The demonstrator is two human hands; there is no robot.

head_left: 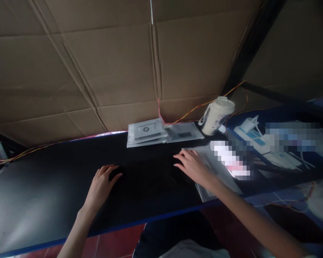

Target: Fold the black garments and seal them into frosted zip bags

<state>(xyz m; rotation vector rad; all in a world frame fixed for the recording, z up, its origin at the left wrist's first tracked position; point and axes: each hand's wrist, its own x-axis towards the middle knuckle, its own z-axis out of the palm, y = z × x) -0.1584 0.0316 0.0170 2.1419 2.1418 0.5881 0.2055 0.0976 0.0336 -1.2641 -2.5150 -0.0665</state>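
My left hand [102, 184] rests on or just above the black tabletop [56, 179], its thumb and fingers curved and apart, with nothing visible in them. Over the edge of a stack of translucent plastic bags [204, 191] is my right hand [191, 165], fingers spread; I cannot tell whether it touches the bags. Farther back lie more flat zip bags [148, 130] with dark lettering and a logo. Beside them another zip bag [184, 132] shows a small dark patch inside. The dark surface between my hands shows little detail.
A white lidded cup [218, 116] with a strap stands at the back right. A bright blurred-out item [231, 161] lies by the bags. White boxes and cables [253, 132] lie farther right. Cardboard [118, 64] walls the back, and a dark metal post [247, 50] slants at right.
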